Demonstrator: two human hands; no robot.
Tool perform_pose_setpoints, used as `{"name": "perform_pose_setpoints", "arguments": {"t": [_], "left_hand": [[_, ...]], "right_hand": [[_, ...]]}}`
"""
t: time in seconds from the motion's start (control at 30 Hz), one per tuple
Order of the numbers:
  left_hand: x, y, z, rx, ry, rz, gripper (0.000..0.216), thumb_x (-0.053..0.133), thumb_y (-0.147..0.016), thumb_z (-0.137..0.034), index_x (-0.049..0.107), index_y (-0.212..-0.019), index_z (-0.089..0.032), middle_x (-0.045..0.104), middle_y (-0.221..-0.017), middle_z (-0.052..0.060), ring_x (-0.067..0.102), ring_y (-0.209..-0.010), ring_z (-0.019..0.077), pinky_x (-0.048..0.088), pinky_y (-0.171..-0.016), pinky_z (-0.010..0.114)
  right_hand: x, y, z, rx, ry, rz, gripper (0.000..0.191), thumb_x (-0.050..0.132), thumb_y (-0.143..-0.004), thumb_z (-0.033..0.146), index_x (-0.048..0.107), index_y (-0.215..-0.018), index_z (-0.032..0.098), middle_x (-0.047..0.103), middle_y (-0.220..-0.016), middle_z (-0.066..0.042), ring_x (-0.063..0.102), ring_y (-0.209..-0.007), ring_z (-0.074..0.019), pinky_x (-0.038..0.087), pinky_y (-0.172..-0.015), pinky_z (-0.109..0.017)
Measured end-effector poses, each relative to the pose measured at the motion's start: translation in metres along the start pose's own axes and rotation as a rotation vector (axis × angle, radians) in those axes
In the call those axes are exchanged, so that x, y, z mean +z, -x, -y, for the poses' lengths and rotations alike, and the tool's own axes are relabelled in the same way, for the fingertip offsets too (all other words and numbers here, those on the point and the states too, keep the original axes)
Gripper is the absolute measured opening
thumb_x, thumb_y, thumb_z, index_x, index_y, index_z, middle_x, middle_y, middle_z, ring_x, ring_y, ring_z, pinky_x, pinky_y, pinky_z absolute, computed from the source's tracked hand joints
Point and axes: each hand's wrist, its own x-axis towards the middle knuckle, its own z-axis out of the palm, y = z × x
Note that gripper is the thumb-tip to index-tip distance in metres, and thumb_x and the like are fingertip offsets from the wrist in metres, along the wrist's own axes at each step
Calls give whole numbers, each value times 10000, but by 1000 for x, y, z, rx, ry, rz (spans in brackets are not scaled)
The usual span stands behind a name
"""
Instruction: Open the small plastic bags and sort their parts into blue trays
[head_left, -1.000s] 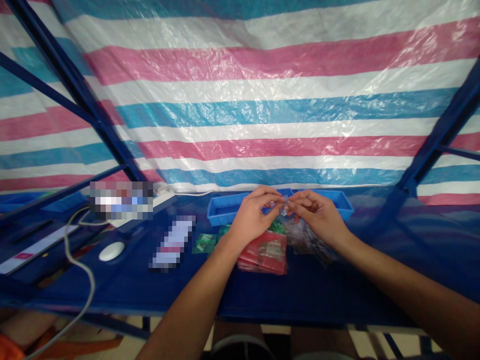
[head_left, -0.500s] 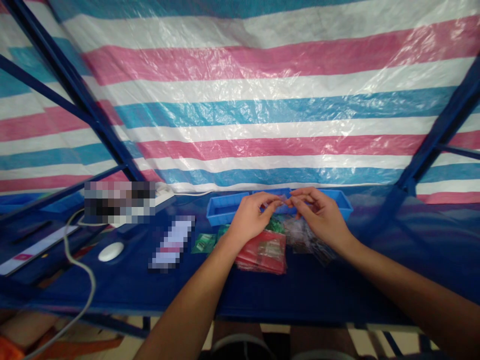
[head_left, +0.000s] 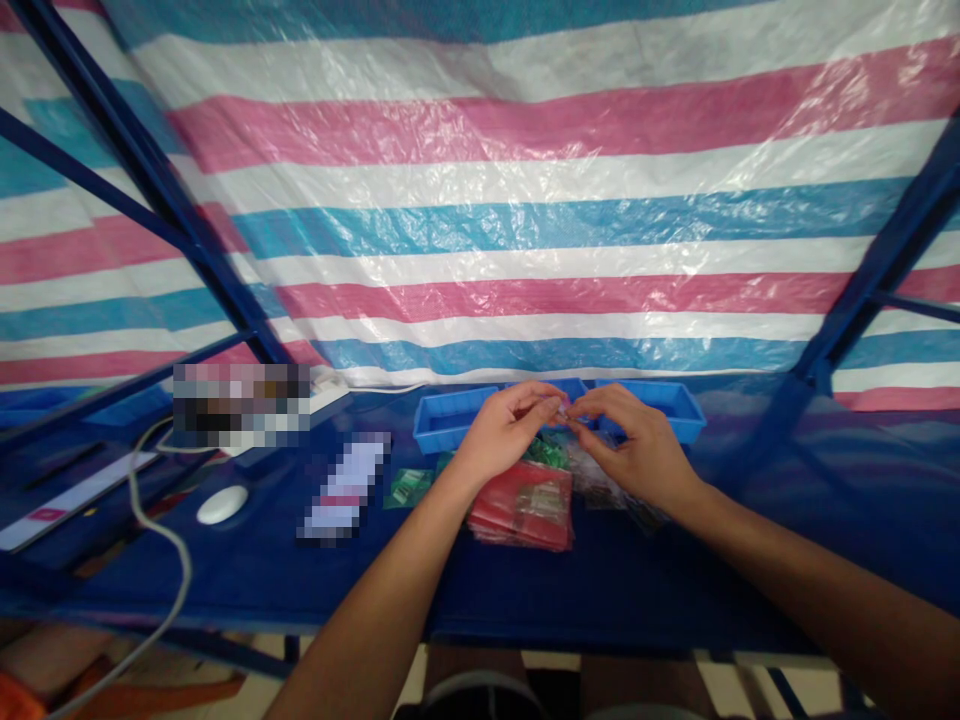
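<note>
My left hand (head_left: 510,428) and my right hand (head_left: 628,436) meet fingertip to fingertip above the small packets. Both are closed in a pinch on something small and pale, too small to name and mostly covered by the fingers. Below my left hand lies a stack of red plastic packets (head_left: 517,508). Green packets (head_left: 551,452) show between the hands, and another green packet (head_left: 409,487) rests left of my forearm. Clear plastic packets (head_left: 592,475) are partly hidden under my right hand.
Behind the hands stand blue trays: a left one (head_left: 450,422) and a right one (head_left: 679,408), with a third between, partly covered. A blurred phone-like object (head_left: 346,488), a white mouse (head_left: 222,504) and a white cable (head_left: 180,560) lie left. Blue metal bars (head_left: 187,240) frame a striped sheet (head_left: 525,220).
My right hand has shifted slightly, its fingers now bent further over the pinch point. My left hand stays nearly in place. The packets and trays have not moved.
</note>
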Motion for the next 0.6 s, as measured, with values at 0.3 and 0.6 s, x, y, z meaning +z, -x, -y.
{"name": "perform_pose_setpoints", "arguments": {"t": [0.3, 0.6], "left_hand": [[-2, 8, -14, 320, -481, -19, 358, 579, -995, -187, 681, -1336, -226, 705, -1280, 105, 646, -1238, 258, 515, -1095, 431], [-4, 6, -4, 522, -677, -16, 261, 640, -992, -173, 756, -1211, -257, 689, -1333, 89, 618, -1276, 266, 493, -1129, 484]], "right_hand": [[4, -3, -9, 449, -573, -103, 274, 770, -924, 400, 619, -1115, 274, 710, -799, 22, 639, -710, -178, 519, -694, -315], [3, -5, -11, 590, -766, -18, 323, 823, -871, 404, 669, -1132, 290, 774, -896, 8, 687, -802, -183, 533, -696, -290]]}}
